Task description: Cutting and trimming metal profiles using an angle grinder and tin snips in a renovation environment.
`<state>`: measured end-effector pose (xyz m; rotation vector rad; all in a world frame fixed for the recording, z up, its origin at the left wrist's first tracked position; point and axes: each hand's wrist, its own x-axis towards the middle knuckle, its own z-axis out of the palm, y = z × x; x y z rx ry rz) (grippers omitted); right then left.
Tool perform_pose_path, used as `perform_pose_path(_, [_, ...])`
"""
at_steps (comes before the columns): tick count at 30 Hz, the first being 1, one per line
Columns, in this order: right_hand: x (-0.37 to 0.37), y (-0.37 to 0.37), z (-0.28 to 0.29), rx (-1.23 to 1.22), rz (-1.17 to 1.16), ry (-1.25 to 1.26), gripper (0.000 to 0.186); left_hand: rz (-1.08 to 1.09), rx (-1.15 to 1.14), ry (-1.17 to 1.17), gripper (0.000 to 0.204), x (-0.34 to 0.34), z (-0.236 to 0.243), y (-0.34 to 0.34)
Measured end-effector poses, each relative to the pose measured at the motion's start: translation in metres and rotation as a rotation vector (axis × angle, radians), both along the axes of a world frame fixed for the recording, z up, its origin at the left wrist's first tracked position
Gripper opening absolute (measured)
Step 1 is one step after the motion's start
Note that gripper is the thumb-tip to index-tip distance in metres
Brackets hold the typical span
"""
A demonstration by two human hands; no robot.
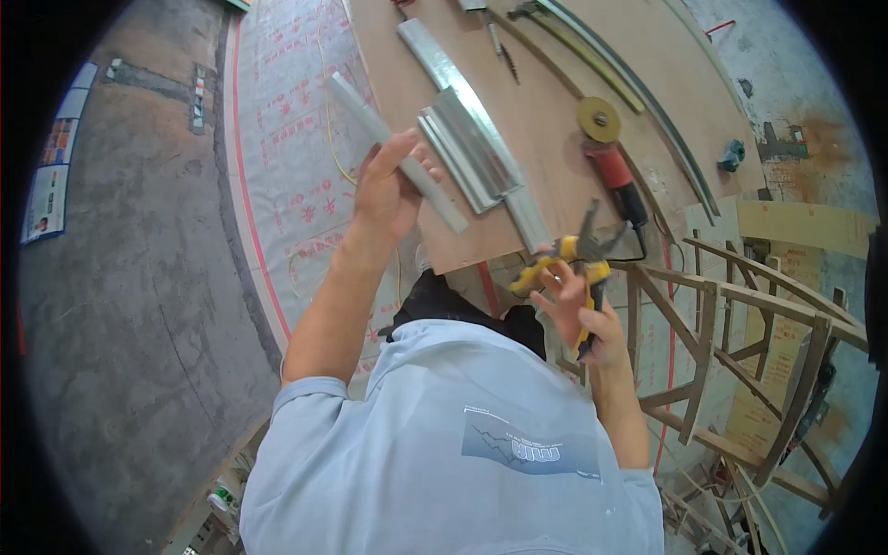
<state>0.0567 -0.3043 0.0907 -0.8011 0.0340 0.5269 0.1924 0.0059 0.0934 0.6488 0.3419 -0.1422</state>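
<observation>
Pale-blue cloth shirt, a dark panel with white lettering printed on it, fills the foreground. The left hand grips a straight, dull-grey strip near the smooth wooden counter, bearing shiny ribbed metal profiles. The right hand, fingers partly spread, holds yellow-and-black snips, blades apart.

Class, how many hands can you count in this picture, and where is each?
2: the left hand holds a strip by the table's left edge; the right hand holds a yellow-handled tool by its near edge. No others show.
</observation>
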Motion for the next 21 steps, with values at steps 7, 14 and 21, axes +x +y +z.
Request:
perform_pose_path(7, [0.055, 0.114, 0.046, -0.482, 0.152, 0.159, 0.035, 0.009, 0.007, 0.118, 0.017, 0.05, 0.006, 0.056])
perform_pose_path(14, [0.06, 0.125, 0.071, -0.867, 0.46, -0.043, 0.034, -0.01, 0.018, 0.049, 0.019, 0.064, 0.007, 0.057])
perform_pose_path(21, [0.048, 0.119, 0.063, -0.929, 0.434, -0.123, 0.03, -0.036, 0.127, 0.002, 0.024, 0.058, 0.007, 0.049])
